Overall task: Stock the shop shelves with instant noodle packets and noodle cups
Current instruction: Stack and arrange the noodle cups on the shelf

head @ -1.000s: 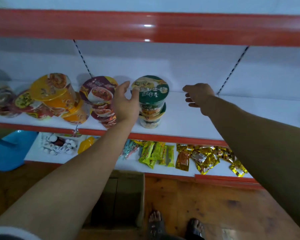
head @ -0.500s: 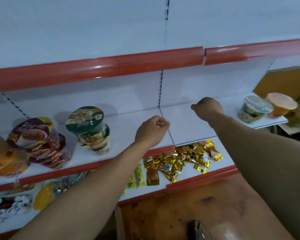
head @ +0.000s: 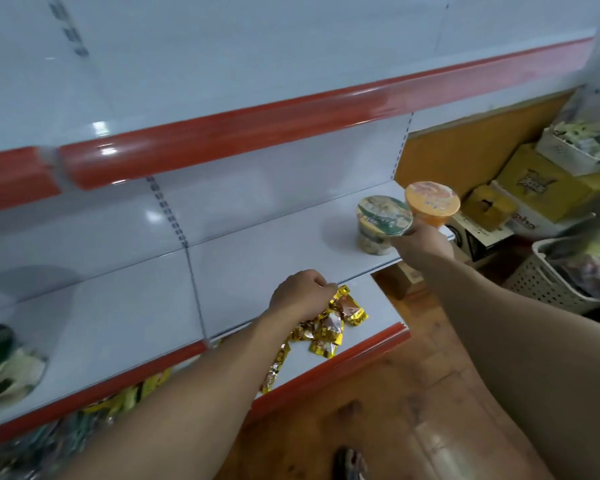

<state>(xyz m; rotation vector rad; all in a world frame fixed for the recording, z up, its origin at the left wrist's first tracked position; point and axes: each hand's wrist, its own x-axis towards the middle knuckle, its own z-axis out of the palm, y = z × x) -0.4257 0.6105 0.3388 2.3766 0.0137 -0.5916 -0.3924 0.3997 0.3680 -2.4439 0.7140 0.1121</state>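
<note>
Just now the right hand (head: 421,245) grip touches the green noodle cup (head: 381,225); left hand (head: 300,294) fisted empty.

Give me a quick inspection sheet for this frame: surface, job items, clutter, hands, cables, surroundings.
Surface: white middle shelf with red edge, mostly bare.
Job's things: green-lidded noodle cup and orange noodle cup at the shelf's right end; blurred cup stack far left.
Clutter: gold snack sachets on the lower shelf.
Hands: right hand at the two cups, grip on them unclear; left hand fisted, empty, at the shelf edge.
Cables: nothing seen.
Surroundings: wooden floor; yellow cartons and perforated basket to the right.
</note>
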